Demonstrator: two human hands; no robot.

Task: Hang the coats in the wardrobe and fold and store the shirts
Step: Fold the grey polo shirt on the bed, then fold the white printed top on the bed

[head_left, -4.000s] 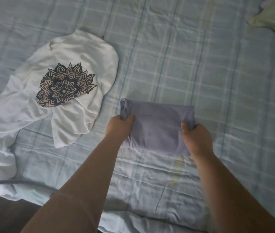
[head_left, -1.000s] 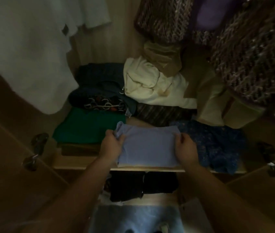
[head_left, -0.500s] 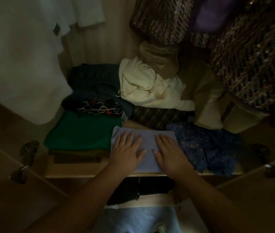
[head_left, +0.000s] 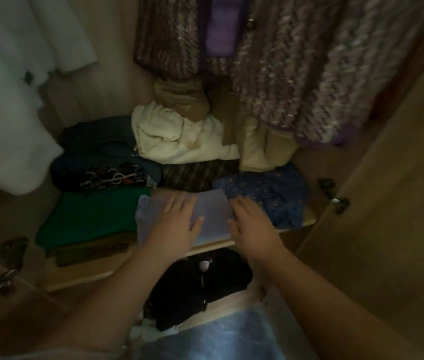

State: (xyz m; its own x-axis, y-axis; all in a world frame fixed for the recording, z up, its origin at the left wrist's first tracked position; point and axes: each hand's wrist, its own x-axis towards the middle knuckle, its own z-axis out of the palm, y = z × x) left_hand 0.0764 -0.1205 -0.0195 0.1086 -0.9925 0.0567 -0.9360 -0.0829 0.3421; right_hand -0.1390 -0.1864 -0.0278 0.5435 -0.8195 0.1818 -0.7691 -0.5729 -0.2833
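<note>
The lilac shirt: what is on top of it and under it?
Left hand and right hand lie flat on the lilac shirt. Under it only the shelf edge shows; the rest is covered.

Both hands flat on a folded shirt on a wardrobe shelf

The left hand (head_left: 177, 224) and right hand (head_left: 251, 224) lie with straight fingers on the pale lilac shirt (head_left: 213, 216), which sits at the front of the shelf (head_left: 88, 276) between a green folded garment (head_left: 88, 216) and a blue patterned cloth (head_left: 270, 193). In the dim, blurred light the right fingertips seem to touch that cloth. A cream bundle (head_left: 179, 141) lies behind. A knitted coat (head_left: 309, 61) and a white garment (head_left: 5, 113) hang above, and black clothes (head_left: 200, 284) lie on the level below.
</note>
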